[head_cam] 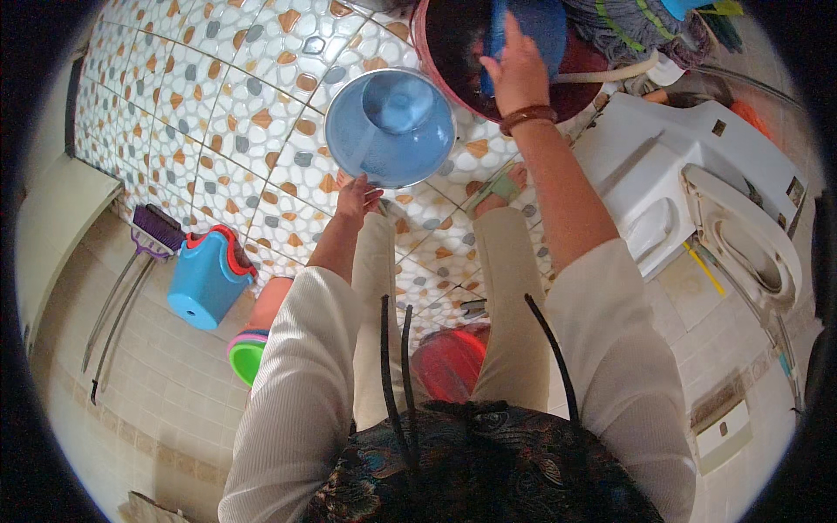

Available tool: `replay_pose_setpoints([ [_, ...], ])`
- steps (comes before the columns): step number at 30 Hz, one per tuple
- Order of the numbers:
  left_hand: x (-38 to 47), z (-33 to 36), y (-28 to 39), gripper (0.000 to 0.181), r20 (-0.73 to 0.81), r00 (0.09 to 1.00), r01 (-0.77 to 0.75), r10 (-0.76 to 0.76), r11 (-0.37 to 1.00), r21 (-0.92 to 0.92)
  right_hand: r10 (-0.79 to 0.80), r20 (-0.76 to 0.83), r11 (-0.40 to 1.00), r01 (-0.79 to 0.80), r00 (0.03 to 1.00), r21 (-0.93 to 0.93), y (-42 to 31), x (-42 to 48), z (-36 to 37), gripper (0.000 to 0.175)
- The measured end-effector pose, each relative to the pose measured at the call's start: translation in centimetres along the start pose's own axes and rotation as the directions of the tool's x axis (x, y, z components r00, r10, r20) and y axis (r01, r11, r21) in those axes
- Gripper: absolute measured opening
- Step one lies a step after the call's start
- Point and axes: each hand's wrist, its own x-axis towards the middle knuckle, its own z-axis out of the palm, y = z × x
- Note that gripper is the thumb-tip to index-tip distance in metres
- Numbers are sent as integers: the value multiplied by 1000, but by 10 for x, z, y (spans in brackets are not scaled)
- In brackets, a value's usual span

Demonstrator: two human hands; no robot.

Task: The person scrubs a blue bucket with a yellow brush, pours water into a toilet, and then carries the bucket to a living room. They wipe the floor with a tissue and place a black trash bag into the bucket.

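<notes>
My left hand [358, 198] is at the near rim of a light-blue bucket [353, 147], its fingers hooked on the edge. The bucket stands on the pebble-patterned tile floor, its mouth seeming to lean towards me. Its round bottom shows inside; whether it holds water I cannot tell. My right hand [522, 75], with a brown bangle at the wrist, grips a blue plastic container [552, 33] over the mouth of a large dark-red tub [428, 49]. The container is motion-blurred and its exact shape is unclear. A pale hose [608, 75] reaches over the tub's right rim.
Right of me lie a white ceramic toilet pan [647, 170] and a toilet seat [752, 235]. A grey mop head [605, 29] sits beyond the tub. Leftwards are a purple broom [157, 229], a blue dustpan [209, 284] and stacked basins [247, 359]. Behind my feet is a red bucket [451, 363].
</notes>
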Motion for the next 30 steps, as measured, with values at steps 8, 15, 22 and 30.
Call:
replay_pose_setpoints([
  [8, -29, 26, 26, 37, -200, 733, -309, 650, 581, 753, 503, -206, 862, -470, 840, 190, 71, 18, 31, 65],
  [15, -56, 43, 30, 33, -171, 620, -505, 765, 557, 659, 518, -22, 703, -410, 855, 581, 96, -11, -34, 44],
  [22, -142, 165, 121, 29, 98, 247, -780, 964, 138, 610, 580, 257, 88, -373, 773, 924, 101, -56, -71, 39],
  [30, -85, 277, 189, 21, 288, 220, -867, 932, 52, 496, 515, 325, -64, -343, 793, 937, 107, -15, -35, 39],
])
